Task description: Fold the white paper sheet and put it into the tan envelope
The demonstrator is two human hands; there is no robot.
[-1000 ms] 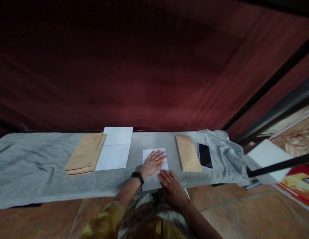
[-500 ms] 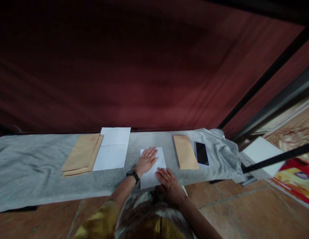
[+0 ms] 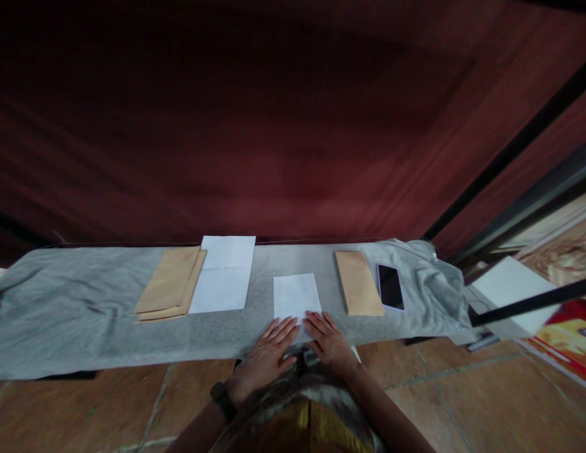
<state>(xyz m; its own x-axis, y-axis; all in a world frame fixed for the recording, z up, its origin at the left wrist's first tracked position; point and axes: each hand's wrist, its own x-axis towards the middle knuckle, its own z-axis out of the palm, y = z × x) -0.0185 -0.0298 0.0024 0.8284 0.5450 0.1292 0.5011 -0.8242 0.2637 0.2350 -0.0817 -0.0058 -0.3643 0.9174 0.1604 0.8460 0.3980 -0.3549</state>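
left hand [image 3: 270, 353] and right hand [image 3: 331, 346], fingers slightly spread, rest on the small paper [image 3: 296, 294] at the near edge of the worktop [image 3: 212, 340]. open room separates it from the large sheet [image 3: 224, 283] and brown envelope [image 3: 359, 283]. the left hand has slid nearer since earlier.

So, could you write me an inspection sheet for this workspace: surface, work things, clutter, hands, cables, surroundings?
Surface: grey cloth, wrinkled toward both ends.
Work things: small white paper in front; creased white sheet and overlapping brown envelopes to its left; separate brown envelope, perhaps several, to its right.
Clutter: phone beside the separate brown envelope.
Hands: left hand and right hand both touch the small white paper's near end.
Cables: nothing seen for certain.
Surroundings: dark red backdrop; tiled floor.
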